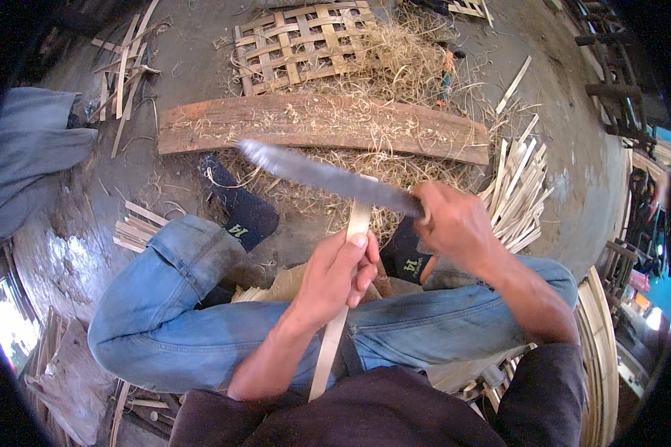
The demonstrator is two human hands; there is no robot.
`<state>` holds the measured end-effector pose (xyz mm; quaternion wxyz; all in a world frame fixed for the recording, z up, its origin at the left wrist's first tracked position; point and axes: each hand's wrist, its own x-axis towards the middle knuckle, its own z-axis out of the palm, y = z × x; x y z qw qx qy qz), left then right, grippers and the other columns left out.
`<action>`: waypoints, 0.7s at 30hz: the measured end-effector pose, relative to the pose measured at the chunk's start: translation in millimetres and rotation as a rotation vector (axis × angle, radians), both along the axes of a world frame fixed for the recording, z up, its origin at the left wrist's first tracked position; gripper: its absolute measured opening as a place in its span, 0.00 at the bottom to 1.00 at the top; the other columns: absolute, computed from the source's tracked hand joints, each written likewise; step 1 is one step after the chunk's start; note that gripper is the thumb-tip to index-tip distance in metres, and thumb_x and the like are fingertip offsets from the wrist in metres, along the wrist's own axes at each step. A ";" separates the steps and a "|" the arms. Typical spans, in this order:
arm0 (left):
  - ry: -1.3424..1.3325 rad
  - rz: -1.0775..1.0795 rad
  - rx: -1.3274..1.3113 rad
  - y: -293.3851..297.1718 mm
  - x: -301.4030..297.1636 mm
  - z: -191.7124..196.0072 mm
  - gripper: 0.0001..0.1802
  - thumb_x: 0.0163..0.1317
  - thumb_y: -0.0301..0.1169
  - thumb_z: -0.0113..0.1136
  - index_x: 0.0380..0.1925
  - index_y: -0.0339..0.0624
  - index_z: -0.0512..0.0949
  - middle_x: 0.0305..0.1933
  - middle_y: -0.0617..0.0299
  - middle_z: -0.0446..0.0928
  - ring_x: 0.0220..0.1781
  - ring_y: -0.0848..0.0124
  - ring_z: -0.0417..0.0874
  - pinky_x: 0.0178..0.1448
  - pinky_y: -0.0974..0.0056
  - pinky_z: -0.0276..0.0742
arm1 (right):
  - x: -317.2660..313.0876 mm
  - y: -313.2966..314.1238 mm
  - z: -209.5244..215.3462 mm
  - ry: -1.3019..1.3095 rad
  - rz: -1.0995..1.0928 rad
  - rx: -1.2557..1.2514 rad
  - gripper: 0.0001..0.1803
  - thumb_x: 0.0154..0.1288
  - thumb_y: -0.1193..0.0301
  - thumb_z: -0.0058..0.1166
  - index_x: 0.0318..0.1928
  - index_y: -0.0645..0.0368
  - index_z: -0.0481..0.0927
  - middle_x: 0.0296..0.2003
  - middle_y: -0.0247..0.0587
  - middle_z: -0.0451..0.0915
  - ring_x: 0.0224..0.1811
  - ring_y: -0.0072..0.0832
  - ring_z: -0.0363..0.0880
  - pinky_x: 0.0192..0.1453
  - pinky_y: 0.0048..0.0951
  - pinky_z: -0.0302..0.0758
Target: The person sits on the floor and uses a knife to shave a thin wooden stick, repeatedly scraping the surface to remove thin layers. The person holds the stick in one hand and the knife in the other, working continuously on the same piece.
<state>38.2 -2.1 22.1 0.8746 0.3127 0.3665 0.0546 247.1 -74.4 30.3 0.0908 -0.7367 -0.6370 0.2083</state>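
My left hand is closed around a pale, flat wooden strip, its thumb pressed along the face. The strip runs from my lap up past the fingers. In my right hand is the handle of a large knife, its long blade pointing to the upper left. That blade crosses over the strip's top end; whether it touches cannot be told. Motion slightly blurs the blade and right hand. Beyond the blade lies a brown wooden plank, strewn with curled shavings.
A woven slat panel lies behind the plank beside a heap of shavings. Cut strips are bundled at the right, with more strips at the left. My crossed legs frame the work. Grey-blue cloth hangs at far left.
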 end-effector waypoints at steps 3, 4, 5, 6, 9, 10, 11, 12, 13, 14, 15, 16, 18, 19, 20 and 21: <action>0.019 -0.031 -0.025 3.5 -2.8 5.2 0.18 0.75 0.40 0.38 0.33 0.39 0.70 0.18 0.67 0.67 0.14 0.81 0.64 0.17 0.74 0.60 | 9.4 2.9 -5.2 -0.024 -0.176 -0.060 0.13 0.53 0.72 0.58 0.40 0.58 0.73 0.29 0.49 0.79 0.30 0.49 0.81 0.32 0.46 0.78; 0.021 -0.032 -0.018 3.0 -1.3 5.3 0.18 0.75 0.40 0.38 0.33 0.38 0.70 0.18 0.67 0.67 0.14 0.81 0.64 0.17 0.74 0.60 | 8.9 2.4 -1.9 -0.020 -0.068 -0.026 0.13 0.53 0.72 0.58 0.39 0.58 0.73 0.28 0.48 0.79 0.30 0.48 0.81 0.32 0.45 0.78; 0.023 -0.033 -0.012 2.4 0.6 5.2 0.19 0.75 0.40 0.38 0.33 0.38 0.70 0.18 0.67 0.67 0.14 0.81 0.65 0.17 0.74 0.60 | 6.9 1.2 4.5 -0.014 0.040 0.007 0.13 0.53 0.72 0.58 0.39 0.58 0.73 0.28 0.47 0.78 0.30 0.47 0.81 0.31 0.44 0.78; 0.029 -0.043 -0.003 3.0 0.2 4.5 0.19 0.75 0.40 0.38 0.33 0.38 0.70 0.18 0.67 0.67 0.14 0.81 0.65 0.17 0.74 0.60 | 3.2 0.0 6.6 -0.006 0.139 0.043 0.12 0.53 0.73 0.58 0.39 0.57 0.73 0.28 0.47 0.78 0.30 0.47 0.81 0.31 0.44 0.78; 0.091 -0.024 0.033 3.2 3.5 -5.4 0.19 0.75 0.40 0.38 0.33 0.37 0.71 0.18 0.66 0.67 0.14 0.80 0.65 0.17 0.74 0.60 | 6.9 5.2 -0.8 -0.063 0.112 -0.012 0.12 0.51 0.73 0.58 0.38 0.57 0.73 0.27 0.46 0.78 0.30 0.46 0.81 0.31 0.44 0.79; 0.077 -0.024 0.033 3.2 3.8 -4.5 0.19 0.75 0.40 0.38 0.33 0.37 0.71 0.18 0.66 0.67 0.14 0.80 0.65 0.17 0.74 0.60 | 5.0 3.7 0.8 -0.046 0.090 -0.032 0.12 0.51 0.73 0.58 0.38 0.57 0.73 0.27 0.46 0.77 0.30 0.46 0.81 0.32 0.44 0.79; 0.063 -0.024 0.034 3.1 2.6 -3.2 0.19 0.75 0.41 0.38 0.33 0.37 0.71 0.18 0.66 0.67 0.14 0.80 0.65 0.17 0.74 0.60 | 0.0 1.0 3.2 -0.028 0.069 -0.053 0.12 0.51 0.73 0.58 0.38 0.57 0.72 0.27 0.46 0.77 0.30 0.46 0.81 0.32 0.44 0.79; 0.054 -0.025 0.037 3.2 0.1 -2.0 0.19 0.75 0.41 0.38 0.33 0.37 0.71 0.18 0.66 0.67 0.14 0.80 0.65 0.17 0.74 0.60 | -4.1 0.0 3.8 -0.005 0.047 -0.070 0.12 0.51 0.73 0.58 0.37 0.57 0.72 0.27 0.46 0.77 0.30 0.46 0.81 0.32 0.44 0.79; 0.047 -0.017 0.042 2.1 -0.7 -2.3 0.19 0.75 0.41 0.38 0.33 0.38 0.71 0.18 0.67 0.67 0.13 0.81 0.64 0.16 0.74 0.59 | -1.5 0.2 2.0 -0.025 0.065 -0.050 0.12 0.51 0.73 0.58 0.37 0.58 0.72 0.27 0.46 0.77 0.30 0.46 0.81 0.32 0.44 0.79; 0.039 -0.009 0.046 0.3 -1.0 -3.8 0.19 0.75 0.42 0.39 0.33 0.39 0.71 0.18 0.67 0.66 0.13 0.81 0.62 0.16 0.75 0.58 | 4.0 0.1 -1.6 -0.045 0.082 -0.029 0.12 0.51 0.73 0.58 0.37 0.58 0.72 0.27 0.46 0.77 0.30 0.47 0.81 0.32 0.44 0.79; 0.025 -0.002 0.046 -1.8 0.0 -5.5 0.19 0.75 0.43 0.39 0.33 0.40 0.70 0.18 0.68 0.66 0.12 0.82 0.61 0.15 0.75 0.57 | 7.7 -1.6 -3.9 -0.070 0.098 -0.014 0.12 0.52 0.73 0.58 0.37 0.58 0.72 0.27 0.46 0.77 0.30 0.47 0.81 0.32 0.44 0.79; 0.038 0.006 0.030 -2.0 0.9 -7.0 0.19 0.75 0.43 0.39 0.33 0.41 0.70 0.17 0.68 0.65 0.12 0.82 0.61 0.15 0.75 0.57 | 4.0 -3.7 -5.7 -0.029 0.055 -0.052 0.12 0.52 0.74 0.57 0.38 0.58 0.72 0.27 0.46 0.77 0.30 0.47 0.81 0.33 0.45 0.79; 0.069 0.023 0.005 -0.1 2.1 -9.9 0.19 0.75 0.43 0.40 0.33 0.41 0.70 0.17 0.68 0.65 0.12 0.82 0.61 0.15 0.75 0.57 | -9.0 -7.6 -8.6 0.058 -0.029 -0.122 0.12 0.52 0.74 0.57 0.38 0.58 0.72 0.27 0.46 0.77 0.31 0.47 0.81 0.33 0.45 0.79; 0.069 0.024 0.001 -0.5 1.7 -10.8 0.19 0.75 0.43 0.40 0.33 0.41 0.70 0.17 0.69 0.65 0.12 0.82 0.61 0.15 0.75 0.57 | -9.8 -8.1 -4.5 0.044 0.059 -0.082 0.13 0.52 0.74 0.57 0.39 0.58 0.72 0.28 0.45 0.78 0.32 0.47 0.82 0.33 0.45 0.79; 0.069 0.025 -0.003 -1.5 1.2 -11.4 0.19 0.75 0.43 0.40 0.33 0.41 0.70 0.17 0.69 0.65 0.12 0.82 0.60 0.15 0.75 0.57 | -6.0 -6.3 -7.1 0.012 0.078 -0.072 0.12 0.52 0.74 0.57 0.39 0.58 0.72 0.29 0.45 0.78 0.32 0.46 0.82 0.34 0.45 0.79; 0.065 0.023 -0.008 -2.2 1.2 -11.0 0.18 0.75 0.43 0.40 0.33 0.41 0.70 0.17 0.69 0.64 0.12 0.82 0.60 0.15 0.75 0.57 | 0.1 -3.6 -9.5 -0.025 0.093 -0.064 0.12 0.52 0.73 0.57 0.39 0.58 0.72 0.29 0.44 0.78 0.32 0.46 0.82 0.34 0.44 0.79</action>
